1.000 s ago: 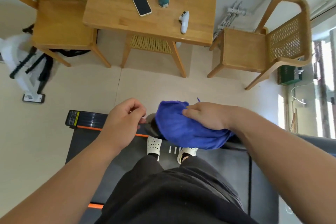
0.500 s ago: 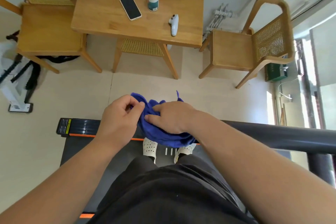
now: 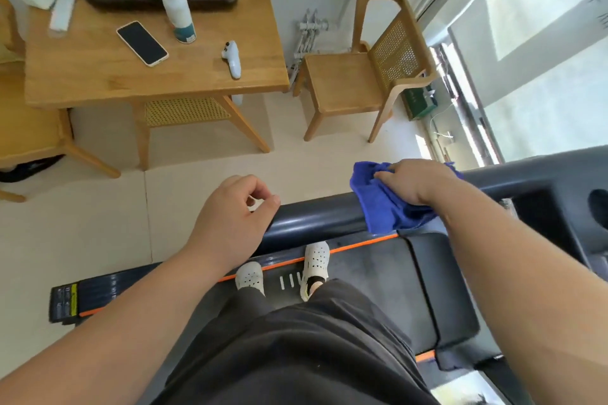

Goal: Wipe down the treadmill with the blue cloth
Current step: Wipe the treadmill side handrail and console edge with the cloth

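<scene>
Where blue cloth (image 3: 385, 207) drapes treadmill rail (image 3: 316, 220), right hand (image 3: 418, 181) fingers (image 3: 383, 176) curl over it, gripping.

Beneath the fingers (image 3: 388, 176) of our right hand (image 3: 419, 182), the crumpled blue cloth (image 3: 385, 210) hides a stretch of the dark grey treadmill handrail (image 3: 312, 219). The curled fingers (image 3: 263, 195) of our left hand (image 3: 230, 210) cover the rail's end; whether they grip it, we cannot tell.

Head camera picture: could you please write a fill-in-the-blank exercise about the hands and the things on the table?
1. The right hand presses the crumpled ____ cloth onto the dark grey treadmill handrail.
2. The black-screened smartphone lies on the wooden ____.
3. Beside the smartphone stands a white plastic spray ____.
Missing words: blue; table; bottle.
</scene>
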